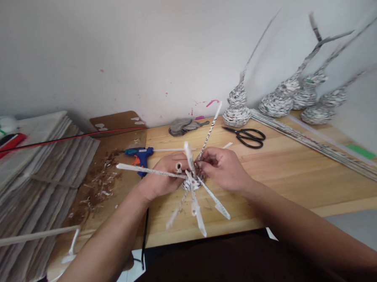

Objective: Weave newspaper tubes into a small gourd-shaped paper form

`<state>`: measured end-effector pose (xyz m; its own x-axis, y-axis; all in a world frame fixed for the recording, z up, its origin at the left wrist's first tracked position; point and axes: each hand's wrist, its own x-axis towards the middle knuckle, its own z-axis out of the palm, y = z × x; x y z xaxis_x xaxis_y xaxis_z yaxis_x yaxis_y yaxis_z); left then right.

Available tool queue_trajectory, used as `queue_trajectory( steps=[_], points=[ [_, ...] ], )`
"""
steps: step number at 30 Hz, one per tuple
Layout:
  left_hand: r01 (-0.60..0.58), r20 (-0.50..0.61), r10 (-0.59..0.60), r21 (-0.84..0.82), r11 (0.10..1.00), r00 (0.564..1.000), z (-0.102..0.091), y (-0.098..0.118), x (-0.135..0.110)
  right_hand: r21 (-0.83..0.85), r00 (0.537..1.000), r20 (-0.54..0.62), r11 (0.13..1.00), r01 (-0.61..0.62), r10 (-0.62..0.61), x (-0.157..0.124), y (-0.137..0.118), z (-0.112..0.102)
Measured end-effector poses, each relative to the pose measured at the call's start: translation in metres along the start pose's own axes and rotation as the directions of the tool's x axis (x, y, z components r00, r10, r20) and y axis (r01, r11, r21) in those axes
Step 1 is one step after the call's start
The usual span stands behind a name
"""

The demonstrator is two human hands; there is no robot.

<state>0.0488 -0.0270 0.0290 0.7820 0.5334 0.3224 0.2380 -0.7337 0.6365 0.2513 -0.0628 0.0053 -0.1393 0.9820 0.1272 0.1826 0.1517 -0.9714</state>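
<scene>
Both hands meet over the wooden table [288, 173] on a small star of rolled newspaper tubes [194, 187]. My left hand [163, 176] is closed round the woven hub from the left, with tubes sticking out between its fingers. From the right, my right hand [223, 168] pinches one tube at the hub. Spokes point out in several directions: one long tube runs left [139, 169], another rises toward the wall [210, 129], and a few hang down toward me [199, 216].
A blue glue gun [141, 155] lies just behind my left hand, its black cable running off the front edge. Black scissors [247, 136], a grey cloth [183, 125], woven paper cones [237, 107], a bundle of long tubes [318, 144] and stacked newspapers [29, 179] surround the work.
</scene>
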Motion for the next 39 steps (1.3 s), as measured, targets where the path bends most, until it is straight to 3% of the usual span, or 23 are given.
queue_trajectory(
  steps=[6, 11, 15, 25, 32, 39],
  points=[
    [0.064, 0.016, -0.064, 0.012, 0.998, 0.998, 0.002, -0.001, 0.0, 0.046, 0.998, -0.006, 0.997, -0.054, 0.055, -0.001, -0.002, 0.003],
    [0.144, -0.155, -0.137, 0.037, 0.989, 0.978, 0.011, -0.001, -0.001, 0.119, 0.996, -0.017, 0.989, -0.088, 0.091, -0.004, -0.009, 0.006],
    [0.25, -0.204, -0.234, 0.055, 0.967, 0.95, 0.013, -0.002, -0.001, 0.154, 0.999, 0.009, 0.987, -0.052, 0.051, -0.007, -0.007, 0.009],
    [0.258, -0.169, -0.286, -0.17, 0.951, 0.943, 0.015, -0.01, -0.005, 0.031, 0.997, 0.038, 0.998, 0.061, -0.062, -0.011, -0.006, 0.006],
    [0.242, -0.147, -0.266, -0.164, 0.956, 0.953, 0.006, -0.004, -0.003, 0.038, 0.984, 0.179, 0.999, 0.011, -0.017, -0.008, -0.018, -0.006],
    [0.258, -0.159, -0.266, -0.068, 0.964, 0.951, 0.005, -0.008, -0.005, -0.234, 0.978, 0.181, 0.97, -0.06, 0.104, -0.001, -0.003, -0.011]
  ],
)
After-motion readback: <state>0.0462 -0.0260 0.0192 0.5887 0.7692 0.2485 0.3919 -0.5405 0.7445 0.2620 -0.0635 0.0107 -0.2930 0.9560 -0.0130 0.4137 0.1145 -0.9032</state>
